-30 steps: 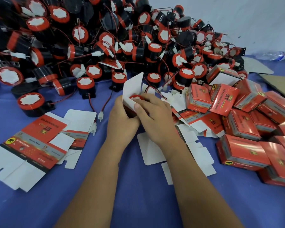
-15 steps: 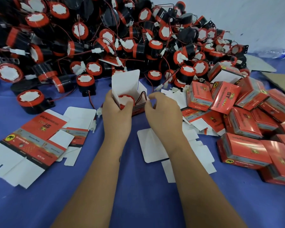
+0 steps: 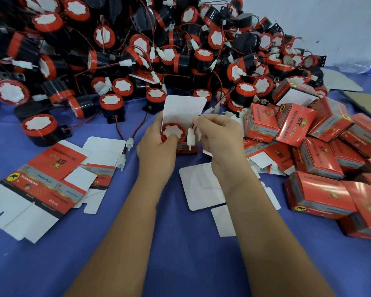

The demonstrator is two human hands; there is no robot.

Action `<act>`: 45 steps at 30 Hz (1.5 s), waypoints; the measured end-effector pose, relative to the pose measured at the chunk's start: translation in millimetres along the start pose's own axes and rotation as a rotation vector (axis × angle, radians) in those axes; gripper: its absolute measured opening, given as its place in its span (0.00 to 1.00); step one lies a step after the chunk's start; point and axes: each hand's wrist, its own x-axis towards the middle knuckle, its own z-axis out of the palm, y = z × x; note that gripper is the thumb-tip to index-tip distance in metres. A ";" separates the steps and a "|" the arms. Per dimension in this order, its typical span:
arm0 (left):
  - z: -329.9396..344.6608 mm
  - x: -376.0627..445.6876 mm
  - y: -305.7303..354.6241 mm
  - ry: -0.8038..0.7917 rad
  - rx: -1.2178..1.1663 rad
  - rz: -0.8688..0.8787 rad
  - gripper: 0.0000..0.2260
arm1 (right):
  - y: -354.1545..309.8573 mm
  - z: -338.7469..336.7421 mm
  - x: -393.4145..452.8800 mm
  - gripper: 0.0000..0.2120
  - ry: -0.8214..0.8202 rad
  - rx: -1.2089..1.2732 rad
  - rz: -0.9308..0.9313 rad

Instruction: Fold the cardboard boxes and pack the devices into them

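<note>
Blue table cloth [image 3: 180,264] was covered at the far side by a heap of loose devices [image 3: 120,46]. Centre: an open box [image 3: 183,108], device [image 3: 172,131] seated inside, was gripped by the left hand [image 3: 156,146]; its white connector [image 3: 190,137] was pinched by the right hand [image 3: 220,138]. Flat blanks [image 3: 36,189] were laid near left, packed boxes [image 3: 321,189] right.

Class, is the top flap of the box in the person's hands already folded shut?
No: the flap stands upright above the device in the box.

Blue tablecloth [image 3: 180,264], clear plastic bottle [image 3: 360,67] by white wall [image 3: 308,22].
</note>
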 end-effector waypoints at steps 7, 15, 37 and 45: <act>1.5 -3.5 1.3 -0.074 0.017 0.022 0.22 | 19.1 5.4 9.7 0.02 0.236 -0.274 -0.199; 0.9 -4.7 0.3 -0.104 -0.011 0.041 0.25 | 29.9 2.5 19.4 0.04 0.292 -0.275 -0.347; 0.8 2.3 -1.7 -0.011 -0.062 -0.002 0.21 | 32.3 -10.2 12.5 0.09 -0.080 -0.636 -0.537; -0.6 2.1 -0.1 0.123 0.050 0.107 0.14 | 36.5 -7.4 13.3 0.20 -0.005 -0.539 -0.413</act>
